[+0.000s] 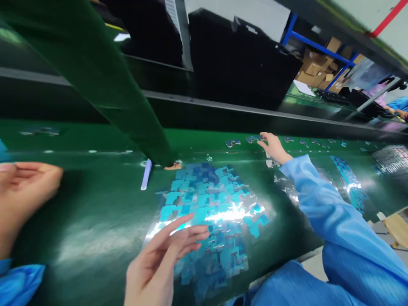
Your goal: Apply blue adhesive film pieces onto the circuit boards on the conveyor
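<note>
My left hand (165,259) hovers open above a clear sheet covered with blue cut film pieces (204,199). Its fingers are apart, with nothing visible in them. Farther off, my right hand (274,148) reaches to the row along the back of the green bench, its fingertips pinched on a small dark metallic part (261,137). Just left of it lie similar parts, one (251,139) almost touching the fingers and another (233,143) farther left. A further small part (272,163) lies below my right wrist. What kind of parts they are cannot be made out.
At the far left is a co-worker's curled hand (32,187). A green-wrapped post (127,97) slants down to the bench, beside a pale lilac strip (146,174). Rightward are another blue film sheet (349,182) and a stack of metallic parts (395,159). Black panels (239,63) stand behind.
</note>
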A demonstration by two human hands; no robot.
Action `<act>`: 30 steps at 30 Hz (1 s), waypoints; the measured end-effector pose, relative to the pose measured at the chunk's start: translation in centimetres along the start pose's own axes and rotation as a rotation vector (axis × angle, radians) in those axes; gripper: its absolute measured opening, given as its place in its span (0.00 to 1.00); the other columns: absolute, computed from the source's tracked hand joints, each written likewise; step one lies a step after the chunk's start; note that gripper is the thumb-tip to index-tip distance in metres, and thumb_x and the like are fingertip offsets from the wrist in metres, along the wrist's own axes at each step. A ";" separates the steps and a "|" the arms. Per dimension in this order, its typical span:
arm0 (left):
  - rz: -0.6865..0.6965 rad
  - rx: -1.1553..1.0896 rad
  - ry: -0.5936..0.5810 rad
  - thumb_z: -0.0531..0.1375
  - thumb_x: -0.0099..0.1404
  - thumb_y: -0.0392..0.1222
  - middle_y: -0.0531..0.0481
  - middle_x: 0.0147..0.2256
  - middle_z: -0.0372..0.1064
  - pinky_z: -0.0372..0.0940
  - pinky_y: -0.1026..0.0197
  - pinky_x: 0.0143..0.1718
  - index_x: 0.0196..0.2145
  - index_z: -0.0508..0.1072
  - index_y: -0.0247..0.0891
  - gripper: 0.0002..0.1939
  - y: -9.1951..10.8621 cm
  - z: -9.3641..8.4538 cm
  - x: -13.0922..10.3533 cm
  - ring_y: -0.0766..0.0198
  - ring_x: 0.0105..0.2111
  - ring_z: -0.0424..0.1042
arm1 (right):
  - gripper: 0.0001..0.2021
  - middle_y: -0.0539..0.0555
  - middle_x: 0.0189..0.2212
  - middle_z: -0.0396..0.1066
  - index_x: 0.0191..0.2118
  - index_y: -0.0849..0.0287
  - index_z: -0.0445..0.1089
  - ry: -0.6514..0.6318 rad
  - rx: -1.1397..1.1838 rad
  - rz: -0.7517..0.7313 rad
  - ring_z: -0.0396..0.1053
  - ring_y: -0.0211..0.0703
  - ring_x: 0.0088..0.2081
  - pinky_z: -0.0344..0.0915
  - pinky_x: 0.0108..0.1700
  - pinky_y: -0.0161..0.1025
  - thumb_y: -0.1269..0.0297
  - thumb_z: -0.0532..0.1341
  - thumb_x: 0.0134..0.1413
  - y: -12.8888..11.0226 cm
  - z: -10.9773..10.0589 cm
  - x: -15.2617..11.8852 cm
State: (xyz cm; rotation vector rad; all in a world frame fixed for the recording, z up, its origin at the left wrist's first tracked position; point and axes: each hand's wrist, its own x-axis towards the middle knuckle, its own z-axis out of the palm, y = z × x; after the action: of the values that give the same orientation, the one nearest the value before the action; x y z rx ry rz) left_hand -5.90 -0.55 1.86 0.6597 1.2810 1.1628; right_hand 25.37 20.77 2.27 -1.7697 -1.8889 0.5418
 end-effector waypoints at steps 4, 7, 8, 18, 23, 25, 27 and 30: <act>-0.019 0.023 -0.004 0.69 0.54 0.55 0.51 0.31 0.80 0.74 0.68 0.34 0.39 0.78 0.42 0.19 -0.1 0.9 0.7 0.59 0.33 0.79 | 0.33 0.57 0.64 0.59 0.59 0.53 0.65 -0.243 -0.045 -0.267 0.56 0.53 0.65 0.52 0.66 0.50 0.53 0.70 0.48 -0.6 1.9 -10.2; -0.027 0.055 -0.010 0.67 0.56 0.55 0.51 0.31 0.80 0.73 0.69 0.33 0.39 0.77 0.42 0.18 0.0 2.1 1.1 0.61 0.32 0.79 | 0.27 0.58 0.64 0.58 0.60 0.51 0.64 -0.341 -0.123 -0.417 0.56 0.54 0.65 0.55 0.64 0.57 0.52 0.64 0.56 0.3 4.4 -15.8; -0.027 0.069 -0.030 0.67 0.56 0.55 0.51 0.31 0.80 0.73 0.68 0.33 0.39 0.77 0.42 0.17 0.1 2.5 1.2 0.61 0.32 0.79 | 0.21 0.59 0.62 0.61 0.57 0.52 0.67 -0.321 -0.127 -0.408 0.59 0.52 0.63 0.57 0.63 0.55 0.55 0.61 0.60 0.7 5.0 -16.7; -0.025 0.389 -0.229 0.62 0.58 0.57 0.41 0.48 0.75 0.68 0.53 0.50 0.42 0.77 0.37 0.23 -2.0 5.6 1.5 0.50 0.50 0.73 | 0.12 0.57 0.40 0.77 0.47 0.60 0.73 -0.146 0.087 -0.305 0.74 0.42 0.41 0.71 0.46 0.41 0.60 0.58 0.63 -1.3 2.2 -15.7; 0.004 0.337 -0.313 0.60 0.61 0.54 0.45 0.45 0.74 0.65 0.60 0.47 0.42 0.76 0.38 0.19 -2.4 6.9 2.1 0.57 0.46 0.72 | 0.12 0.57 0.41 0.75 0.47 0.59 0.73 -0.249 0.109 -0.402 0.73 0.41 0.41 0.71 0.44 0.40 0.61 0.55 0.65 -4.0 0.9 -15.6; -0.030 0.334 -0.322 0.59 0.62 0.53 0.50 0.32 0.73 0.64 0.62 0.41 0.36 0.75 0.38 0.15 -2.3 7.0 2.2 0.60 0.35 0.71 | 0.14 0.57 0.41 0.73 0.50 0.59 0.72 -0.298 0.110 -0.446 0.72 0.42 0.42 0.71 0.44 0.40 0.61 0.54 0.66 -4.5 1.0 -15.7; -0.040 0.321 -0.309 0.58 0.64 0.52 0.54 0.23 0.67 0.62 0.63 0.34 0.31 0.74 0.39 0.14 -2.1 7.0 1.7 0.63 0.27 0.67 | 0.16 0.57 0.44 0.72 0.55 0.53 0.69 -0.299 0.091 -0.453 0.72 0.44 0.44 0.71 0.46 0.42 0.60 0.54 0.66 -4.7 1.3 -16.5; -0.070 0.257 -0.317 0.54 0.65 0.51 0.58 0.15 0.57 0.58 0.65 0.24 0.24 0.70 0.38 0.17 -2.3 7.1 0.6 0.67 0.18 0.61 | 0.21 0.56 0.53 0.69 0.61 0.41 0.61 -0.155 0.041 -0.443 0.70 0.52 0.52 0.71 0.52 0.51 0.61 0.54 0.64 -3.5 2.0 -17.7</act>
State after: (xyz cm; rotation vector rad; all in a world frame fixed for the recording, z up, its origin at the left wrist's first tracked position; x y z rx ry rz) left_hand 1.45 0.78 1.16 0.9400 1.1787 0.8041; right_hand 22.05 2.99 1.22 -1.2533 -2.2694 0.5554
